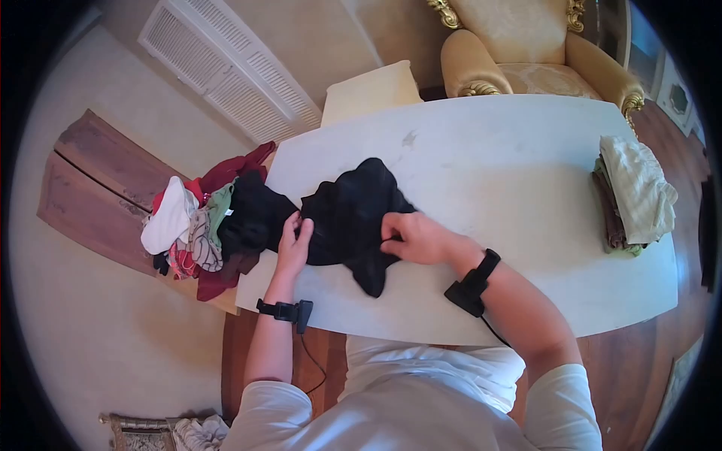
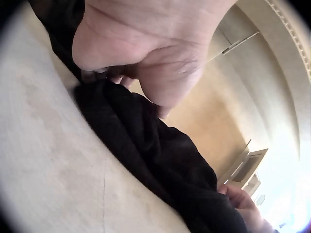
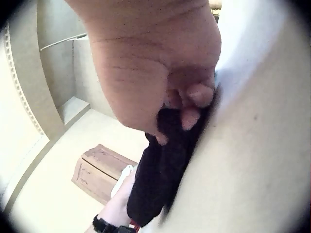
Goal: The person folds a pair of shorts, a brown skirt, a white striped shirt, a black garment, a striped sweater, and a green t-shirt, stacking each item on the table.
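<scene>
Black cloth [image 1: 350, 214] lay on the left half of the white table [image 1: 496, 173], slightly crumpled, between the person's two hands. Its long axis ran roughly near to far, leaning little to either side: a narrow, rounded tip pointed to the near side, while the broader body rose to a blunt far end, and one corner stuck out to the right beyond the right hand [image 1: 421, 239]. That hand pinched the right edge in a narrow grip, thumb and fingers closed on a fold, as the right wrist view showed. The left hand [image 1: 293, 244] held the left edge, thumb on the near side, the cloth bunched beneath its palm; how firmly it gripped, I could not tell. Just to the left, a loose heap of clothes [image 1: 203, 240] sat by the table's left edge, with a white piece [image 1: 171, 218], a green one [image 1: 219, 207] and a dark red one [image 1: 233, 171] showing. Well apart, near the right edge, stood a folded stack [image 1: 639, 195], pale on top. Beyond the far edge was a gold armchair [image 1: 553, 77]
</scene>
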`<state>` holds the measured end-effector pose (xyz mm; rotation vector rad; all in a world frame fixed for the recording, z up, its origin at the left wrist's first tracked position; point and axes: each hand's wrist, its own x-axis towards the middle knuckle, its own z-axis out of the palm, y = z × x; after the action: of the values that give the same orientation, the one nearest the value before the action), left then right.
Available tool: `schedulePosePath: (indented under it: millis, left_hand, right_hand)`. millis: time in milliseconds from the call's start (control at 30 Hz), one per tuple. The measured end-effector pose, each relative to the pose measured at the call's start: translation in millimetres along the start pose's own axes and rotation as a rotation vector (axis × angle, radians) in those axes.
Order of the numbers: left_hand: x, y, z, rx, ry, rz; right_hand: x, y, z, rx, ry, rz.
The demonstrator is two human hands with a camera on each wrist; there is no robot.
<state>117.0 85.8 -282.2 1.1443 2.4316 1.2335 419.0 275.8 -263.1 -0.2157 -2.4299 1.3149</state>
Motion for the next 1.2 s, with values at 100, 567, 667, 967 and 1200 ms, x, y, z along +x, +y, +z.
schedulePosePath:
  millis: [100, 567, 667, 967, 1200]
  left_hand:
    - [2, -7, 4, -0.067, 0.034, -0.049]
    - [-8, 7, 1, 0.073, -0.077, -0.007]
    - [-13, 18, 0, 0.077, -0.089, 0.038]
    - [-23, 27, -3, 0.147, -0.147, 0.042]
    - [-17, -8, -10, 0.179, -0.010, 0.119]
  right_hand:
    - [3, -8, -18, 0.707, -0.041, 0.272]
    - [6, 52, -69, 0.780, 1.058, 0.340]
    - [10, 47, -63, 0.625, 1.110, 0.318]
    - [7, 66, -63, 0.534, 0.838, 0.294]
    - [-3, 74, -88, 0.471, 1.120, 0.162]
